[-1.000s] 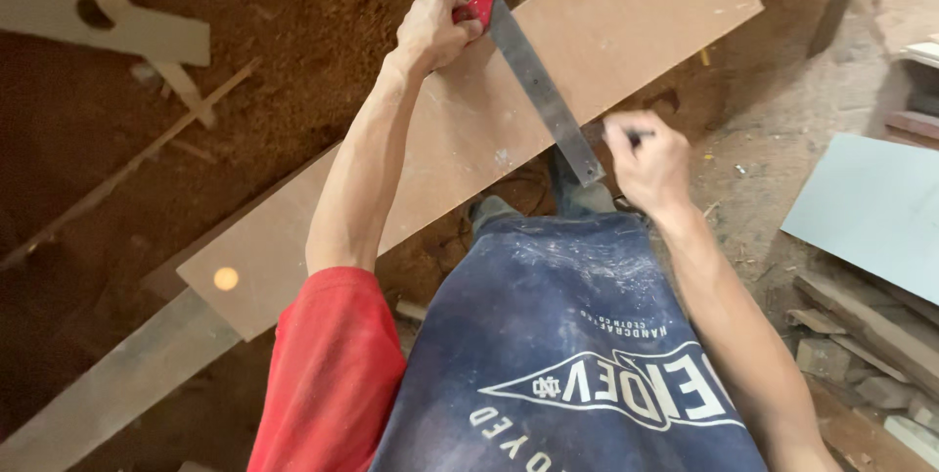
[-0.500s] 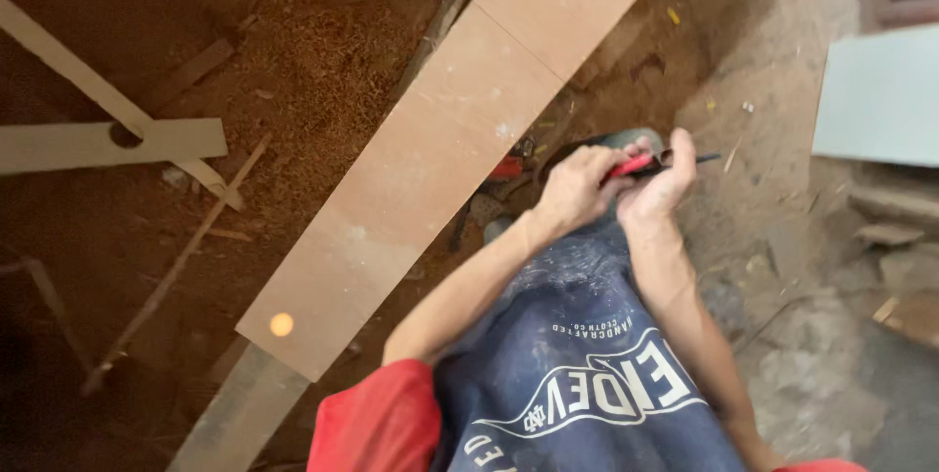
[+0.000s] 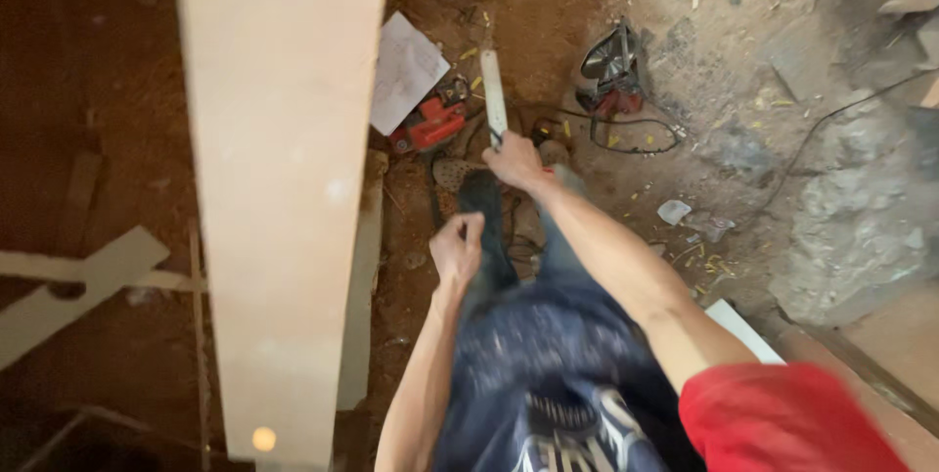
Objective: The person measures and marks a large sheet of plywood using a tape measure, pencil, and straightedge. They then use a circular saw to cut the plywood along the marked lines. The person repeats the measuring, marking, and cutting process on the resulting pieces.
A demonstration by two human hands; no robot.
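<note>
The right hand point(image 3: 515, 161) is reached down and forward, fingers closed around one end of a flat metal ruler blade point(image 3: 493, 92), which sticks out from the fist away from the person, over the dirt floor point(image 3: 743, 90). The left hand point(image 3: 457, 249) sits nearer the body, curled into a loose fist against the blue apron point(image 3: 548, 355); whether it holds anything cannot be told. Just left of the blade, on the floor, lie a red power tool point(image 3: 430, 125) and a white sheet of paper point(image 3: 404, 71); to the right, well apart, is a second tool with a dark round guard point(image 3: 611, 66), its cable looping beside it. A long pale board point(image 3: 284, 169) runs down the left of the view, beside the left forearm. Half a second ago both hands were together at the apron's top edge, gripping a red-handled thing, and a second ago the left hand pressed the square on the board while the right marked along it. Now the hands have parted, and the right has dropped toward the floor with the blade.
</note>
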